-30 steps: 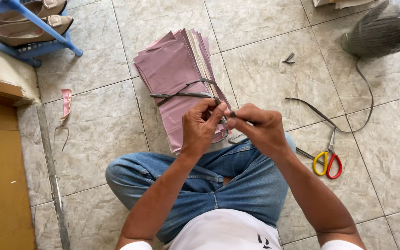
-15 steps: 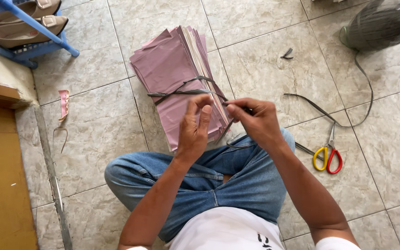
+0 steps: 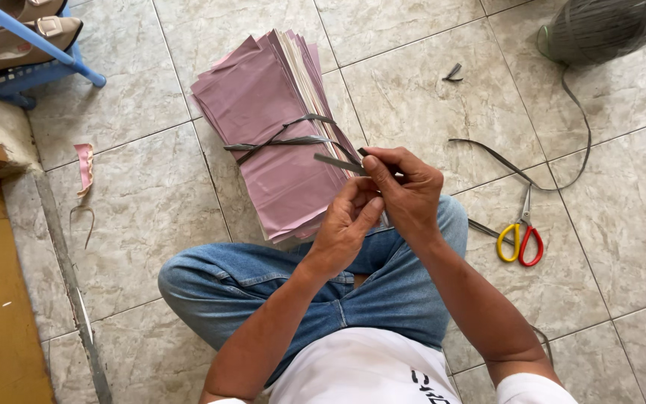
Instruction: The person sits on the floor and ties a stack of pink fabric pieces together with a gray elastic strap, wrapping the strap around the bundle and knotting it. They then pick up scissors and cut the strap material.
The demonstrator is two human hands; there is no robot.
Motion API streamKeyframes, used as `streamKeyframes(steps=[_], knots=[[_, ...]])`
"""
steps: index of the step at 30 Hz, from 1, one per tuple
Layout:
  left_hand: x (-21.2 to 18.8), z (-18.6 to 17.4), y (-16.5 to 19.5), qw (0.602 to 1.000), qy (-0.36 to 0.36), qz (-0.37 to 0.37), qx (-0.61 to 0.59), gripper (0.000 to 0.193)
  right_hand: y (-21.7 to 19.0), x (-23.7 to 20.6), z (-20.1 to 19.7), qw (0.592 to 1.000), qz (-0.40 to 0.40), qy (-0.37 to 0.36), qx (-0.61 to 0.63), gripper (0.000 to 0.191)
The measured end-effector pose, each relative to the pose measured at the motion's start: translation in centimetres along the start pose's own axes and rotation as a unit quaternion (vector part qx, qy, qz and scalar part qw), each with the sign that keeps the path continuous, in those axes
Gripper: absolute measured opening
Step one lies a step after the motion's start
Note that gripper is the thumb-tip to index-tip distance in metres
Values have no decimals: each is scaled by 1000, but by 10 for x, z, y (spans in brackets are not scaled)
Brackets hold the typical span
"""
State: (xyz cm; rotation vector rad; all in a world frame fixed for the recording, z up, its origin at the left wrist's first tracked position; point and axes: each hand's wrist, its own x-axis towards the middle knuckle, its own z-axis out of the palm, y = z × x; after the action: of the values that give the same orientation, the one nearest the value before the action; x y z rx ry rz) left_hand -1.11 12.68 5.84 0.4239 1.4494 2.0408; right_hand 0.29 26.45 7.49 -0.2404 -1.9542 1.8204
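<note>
while pinching strap (image 3: pixel 338 162): right hand (image 3: pixel 405 191)

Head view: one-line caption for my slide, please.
Both hands tie a grey strap around stacked mauve sheets; scissors lie nearby.

Stack of sheets (image 3: pixel 271 142) on floor (image 3: pixel 151 202), ahead of knees. Strap (image 3: pixel 293 140) around stack. Both hands (image 3: pixel 383 202) at stack's near right corner, touching each other. Scissors (image 3: pixel 519 238) right of hands. Strap roll (image 3: pixel 600 26) far right. Rack (image 3: pixel 24 45) far left.
</note>
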Motion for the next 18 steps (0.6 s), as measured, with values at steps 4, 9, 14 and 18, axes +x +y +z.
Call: streamKeyframes(steps=[4, 9, 14, 18], knots=[[2, 4, -7, 990, 15, 80, 118, 16, 2, 0, -4, 999, 32, -1, 20, 17], [5, -3, -1, 998, 16, 0, -68, 14, 0, 0, -18, 996, 39, -79, -18, 22], [0, -15, 16, 997, 40, 13, 64, 15, -3, -6, -31, 980, 10, -161, -119, 26], [-2, -18, 25, 997, 19, 10, 74, 18, -6, -5, -33, 983, 19, -182, -14, 23]])
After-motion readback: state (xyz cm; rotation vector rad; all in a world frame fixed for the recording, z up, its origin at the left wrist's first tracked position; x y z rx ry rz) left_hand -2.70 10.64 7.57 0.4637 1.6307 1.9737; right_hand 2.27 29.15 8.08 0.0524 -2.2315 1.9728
